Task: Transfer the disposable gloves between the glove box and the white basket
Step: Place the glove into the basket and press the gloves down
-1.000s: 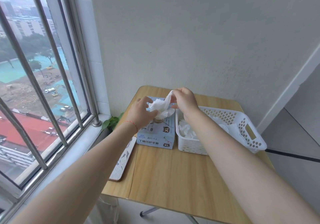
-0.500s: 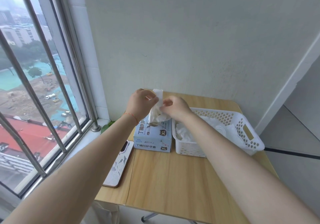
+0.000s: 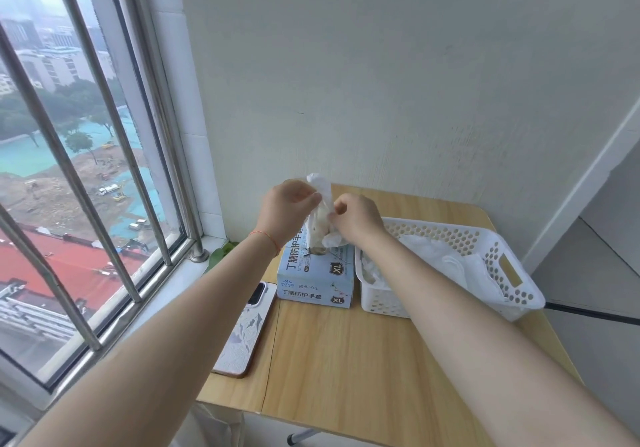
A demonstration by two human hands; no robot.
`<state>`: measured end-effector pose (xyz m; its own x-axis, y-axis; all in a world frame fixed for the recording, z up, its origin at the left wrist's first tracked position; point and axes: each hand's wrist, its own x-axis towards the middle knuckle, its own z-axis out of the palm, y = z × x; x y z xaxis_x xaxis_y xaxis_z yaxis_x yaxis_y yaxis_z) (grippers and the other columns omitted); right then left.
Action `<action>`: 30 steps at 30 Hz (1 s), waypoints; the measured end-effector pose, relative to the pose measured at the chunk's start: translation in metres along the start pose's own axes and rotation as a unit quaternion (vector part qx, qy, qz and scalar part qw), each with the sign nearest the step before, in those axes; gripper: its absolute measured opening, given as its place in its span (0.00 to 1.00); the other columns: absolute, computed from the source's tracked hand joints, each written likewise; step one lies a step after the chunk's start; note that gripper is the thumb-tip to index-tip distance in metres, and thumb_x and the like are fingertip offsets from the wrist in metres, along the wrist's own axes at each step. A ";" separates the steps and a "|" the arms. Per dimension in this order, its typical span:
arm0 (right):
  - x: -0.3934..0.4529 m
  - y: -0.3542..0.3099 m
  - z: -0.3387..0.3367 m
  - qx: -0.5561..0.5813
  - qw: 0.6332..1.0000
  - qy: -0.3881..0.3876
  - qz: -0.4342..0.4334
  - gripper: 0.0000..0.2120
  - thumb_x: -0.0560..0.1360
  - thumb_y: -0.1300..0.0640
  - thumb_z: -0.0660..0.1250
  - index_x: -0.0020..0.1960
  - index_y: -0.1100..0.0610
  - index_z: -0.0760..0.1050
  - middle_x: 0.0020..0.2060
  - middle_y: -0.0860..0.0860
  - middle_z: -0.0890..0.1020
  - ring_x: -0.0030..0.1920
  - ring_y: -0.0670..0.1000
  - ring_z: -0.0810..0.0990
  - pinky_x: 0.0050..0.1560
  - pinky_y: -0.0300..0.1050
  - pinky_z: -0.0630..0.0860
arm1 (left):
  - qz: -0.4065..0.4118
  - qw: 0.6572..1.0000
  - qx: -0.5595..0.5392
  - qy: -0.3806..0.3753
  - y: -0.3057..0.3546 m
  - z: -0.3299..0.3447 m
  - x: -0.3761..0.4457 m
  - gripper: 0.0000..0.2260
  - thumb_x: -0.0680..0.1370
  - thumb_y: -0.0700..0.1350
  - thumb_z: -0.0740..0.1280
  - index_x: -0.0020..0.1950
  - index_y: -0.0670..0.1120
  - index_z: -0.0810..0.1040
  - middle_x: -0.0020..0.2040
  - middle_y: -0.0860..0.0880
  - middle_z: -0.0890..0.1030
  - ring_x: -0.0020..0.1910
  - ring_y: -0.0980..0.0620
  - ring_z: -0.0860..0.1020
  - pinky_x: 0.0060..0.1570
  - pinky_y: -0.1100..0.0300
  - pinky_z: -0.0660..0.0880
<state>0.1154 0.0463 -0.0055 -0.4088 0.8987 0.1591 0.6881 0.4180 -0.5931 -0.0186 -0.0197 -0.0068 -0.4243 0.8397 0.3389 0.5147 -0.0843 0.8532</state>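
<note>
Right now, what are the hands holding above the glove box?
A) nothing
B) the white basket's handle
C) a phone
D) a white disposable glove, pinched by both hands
D: the left hand and right hand both pinch a white glove over the glove box, beside the white basket.

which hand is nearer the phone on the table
Left. The left hand pinches the glove above the glove box, on the phone's side; the right hand is farther over, toward the white basket.
</note>
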 end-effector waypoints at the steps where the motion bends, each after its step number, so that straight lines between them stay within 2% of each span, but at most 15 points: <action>1: 0.001 0.001 -0.001 0.017 1.000 0.024 0.004 0.02 0.75 0.57 0.67 0.44 0.54 0.77 0.40 0.46 0.79 0.42 0.48 0.77 0.38 0.39 0.68 | -0.002 1.000 0.009 0.001 0.001 -0.001 -0.001 0.06 0.77 0.43 0.69 0.43 0.42 0.80 0.37 0.52 0.80 0.36 0.56 0.77 0.37 0.64 0.72; 4: 0.005 0.000 -0.008 0.041 0.998 0.052 -0.003 0.05 0.76 0.58 0.68 0.43 0.54 0.80 0.41 0.47 0.82 0.41 0.48 0.79 0.39 0.39 0.71 | -0.025 0.999 0.030 -0.001 -0.003 -0.006 -0.002 0.08 0.78 0.43 0.67 0.38 0.47 0.75 0.31 0.54 0.74 0.30 0.58 0.70 0.29 0.67 0.65; 7: 0.008 -0.006 -0.017 0.032 0.996 0.083 -0.027 0.05 0.76 0.58 0.68 0.49 0.57 0.82 0.45 0.49 0.83 0.44 0.48 0.78 0.43 0.38 0.70 | -0.061 0.998 0.012 0.014 -0.007 -0.008 -0.001 0.12 0.76 0.44 0.66 0.34 0.43 0.71 0.29 0.53 0.69 0.28 0.53 0.65 0.31 0.61 0.63; 10: 0.008 -0.015 -0.027 0.033 0.995 0.088 -0.045 0.05 0.76 0.58 0.65 0.48 0.56 0.80 0.44 0.49 0.81 0.42 0.47 0.76 0.39 0.39 0.68 | -0.090 0.995 -0.012 0.033 -0.002 -0.009 -0.003 0.08 0.74 0.42 0.67 0.38 0.39 0.76 0.32 0.51 0.73 0.32 0.52 0.69 0.34 0.60 0.66; 12: 0.006 -0.020 -0.032 0.071 0.994 0.061 -0.048 0.05 0.76 0.58 0.62 0.47 0.56 0.77 0.42 0.49 0.79 0.41 0.48 0.74 0.36 0.39 0.69 | -0.096 0.995 -0.021 0.031 0.004 -0.011 -0.006 0.03 0.74 0.41 0.68 0.43 0.43 0.79 0.37 0.52 0.78 0.37 0.53 0.74 0.35 0.62 0.70; 14: 0.004 -0.023 -0.035 0.108 0.992 0.031 -0.052 0.05 0.77 0.58 0.60 0.48 0.55 0.75 0.42 0.48 0.78 0.41 0.48 0.74 0.36 0.39 0.69 | -0.087 0.995 -0.052 0.018 0.008 -0.014 -0.008 0.11 0.73 0.41 0.70 0.54 0.47 0.77 0.49 0.52 0.79 0.48 0.53 0.78 0.42 0.63 0.73; 17: 0.001 -0.026 -0.037 0.134 0.988 0.000 -0.077 0.05 0.78 0.55 0.62 0.49 0.51 0.76 0.43 0.47 0.79 0.43 0.48 0.76 0.40 0.41 0.69 | -0.011 0.999 -0.025 -0.023 0.013 -0.020 -0.006 0.26 0.71 0.40 0.72 0.67 0.55 0.72 0.66 0.51 0.70 0.65 0.52 0.69 0.60 0.59 0.67; 19: -0.003 -0.028 -0.037 0.140 0.985 0.001 -0.098 0.05 0.78 0.54 0.64 0.49 0.50 0.78 0.43 0.49 0.80 0.43 0.48 0.76 0.42 0.42 0.72 | 0.032 0.996 0.048 -0.063 0.018 -0.021 -0.004 0.23 0.72 0.42 0.73 0.66 0.54 0.75 0.70 0.50 0.68 0.69 0.52 0.65 0.66 0.56 0.62; 20: -0.004 -0.029 -0.038 0.143 0.984 0.005 -0.105 0.05 0.78 0.53 0.65 0.48 0.50 0.79 0.42 0.50 0.80 0.42 0.48 0.77 0.42 0.43 0.73 | 0.040 0.994 0.078 -0.068 0.020 -0.021 -0.002 0.18 0.74 0.45 0.73 0.63 0.51 0.78 0.70 0.49 0.70 0.68 0.52 0.67 0.66 0.57 0.63; 22: -0.007 -0.030 -0.042 0.157 0.982 0.005 -0.105 0.05 0.75 0.50 0.68 0.49 0.50 0.79 0.40 0.51 0.79 0.39 0.49 0.76 0.41 0.43 0.73 | 0.034 0.994 0.096 -0.033 0.025 -0.021 -0.001 0.08 0.77 0.48 0.71 0.54 0.47 0.81 0.63 0.49 0.76 0.59 0.54 0.72 0.57 0.62 0.65; 24: -0.010 -0.030 -0.047 0.156 0.984 -0.012 -0.085 0.09 0.73 0.50 0.71 0.51 0.51 0.77 0.41 0.51 0.79 0.40 0.48 0.78 0.40 0.41 0.73 | 0.024 0.996 0.081 0.023 0.029 -0.025 0.001 0.07 0.78 0.49 0.69 0.51 0.46 0.82 0.54 0.50 0.81 0.53 0.55 0.76 0.50 0.63 0.67; 26: -0.011 -0.028 -0.052 0.145 0.987 -0.013 -0.071 0.10 0.73 0.55 0.71 0.53 0.54 0.77 0.43 0.50 0.80 0.42 0.49 0.78 0.42 0.42 0.74 | 0.029 0.996 0.035 0.072 0.037 -0.030 0.004 0.05 0.78 0.47 0.68 0.49 0.46 0.82 0.47 0.51 0.82 0.49 0.54 0.79 0.47 0.61 0.71; 28: -0.014 -0.028 -0.059 0.186 0.981 0.004 -0.061 0.07 0.73 0.59 0.70 0.50 0.57 0.79 0.42 0.50 0.81 0.42 0.49 0.79 0.44 0.44 0.75 | 0.037 0.994 -0.021 0.098 0.054 -0.035 0.003 0.03 0.77 0.46 0.68 0.45 0.48 0.81 0.40 0.54 0.81 0.43 0.56 0.79 0.44 0.62 0.73; 30: -0.016 -0.030 -0.064 0.271 0.962 0.007 -0.029 0.02 0.73 0.59 0.69 0.45 0.57 0.80 0.40 0.51 0.81 0.38 0.48 0.78 0.41 0.43 0.75 | 0.025 0.993 -0.068 0.093 0.068 -0.037 0.004 0.05 0.76 0.45 0.68 0.41 0.47 0.80 0.35 0.55 0.79 0.36 0.58 0.76 0.36 0.66 0.71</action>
<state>0.1401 0.0278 0.0600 -0.4256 0.8796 0.2126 0.2485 0.3395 -0.9072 -0.0127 -0.0424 0.0674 -0.5374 0.7201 0.4389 0.4388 -0.2057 0.8747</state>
